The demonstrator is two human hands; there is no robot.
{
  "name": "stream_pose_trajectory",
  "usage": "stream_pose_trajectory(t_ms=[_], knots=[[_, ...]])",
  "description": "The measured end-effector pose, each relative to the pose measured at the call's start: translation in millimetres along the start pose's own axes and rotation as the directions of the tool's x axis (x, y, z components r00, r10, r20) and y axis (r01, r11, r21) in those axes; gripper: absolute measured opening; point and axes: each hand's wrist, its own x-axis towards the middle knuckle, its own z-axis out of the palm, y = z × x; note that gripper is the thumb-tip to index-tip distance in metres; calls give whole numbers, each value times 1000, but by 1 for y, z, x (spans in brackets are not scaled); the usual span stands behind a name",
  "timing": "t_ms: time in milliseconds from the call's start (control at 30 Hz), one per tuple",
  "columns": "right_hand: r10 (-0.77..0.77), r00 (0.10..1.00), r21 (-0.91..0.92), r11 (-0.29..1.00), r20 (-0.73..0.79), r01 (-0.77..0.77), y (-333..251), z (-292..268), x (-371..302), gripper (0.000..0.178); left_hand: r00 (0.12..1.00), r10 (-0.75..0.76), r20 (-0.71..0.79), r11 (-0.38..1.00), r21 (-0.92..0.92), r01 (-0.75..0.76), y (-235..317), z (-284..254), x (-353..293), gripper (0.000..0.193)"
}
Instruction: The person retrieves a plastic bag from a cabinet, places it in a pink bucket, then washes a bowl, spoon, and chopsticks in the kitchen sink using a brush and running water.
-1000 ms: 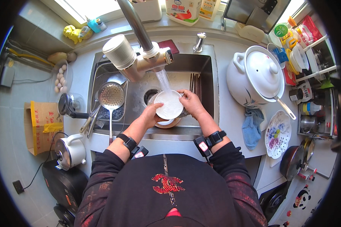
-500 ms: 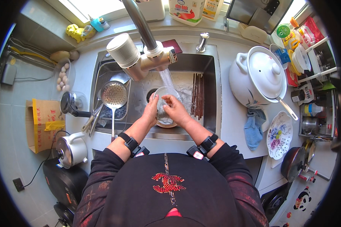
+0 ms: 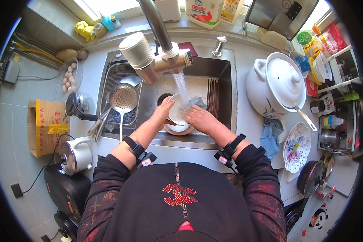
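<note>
Over the sink [image 3: 226, 133], my left hand [image 3: 162, 112] grips a small white bowl [image 3: 176, 105] by its left side, the bowl tilted under the running faucet [image 3: 169, 60]. My right hand [image 3: 200, 119] is at the bowl's right side, fingers curled in by the rim. A greyish, cloth-like thing [image 3: 198, 103] shows just beyond that hand; whether the fingers hold it is hidden. Below the raised bowl, another pale bowl [image 3: 179, 129] sits in the sink. Brown chopsticks [image 3: 213, 97] lie in a row along the sink's right side.
A wire basket [image 3: 109, 82] with a skimmer [image 3: 123, 98] fills the sink's left side. A large white lidded pot [image 3: 266, 86], a blue cloth [image 3: 271, 137] and a floral dish [image 3: 297, 147] stand right. Eggs [image 3: 69, 76] and a white kettle [image 3: 76, 156] are left.
The bowl has been lifted and tilted toward the water in my left hand. My right hand has moved right and slightly down, to the bowl's right side.
</note>
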Motion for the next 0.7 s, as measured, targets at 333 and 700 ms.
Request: stream_pose_trajectory(t_ms=[333,700], knots=[[207,977,479,853,52,-207,-24,22,26,30,985,110,-134,971,-198,-135,-34,-5,21,52],[378,925,674,675,32,-299,-37,5,50,18,913,152,-378,988,30,-151,-28,19,27,59]])
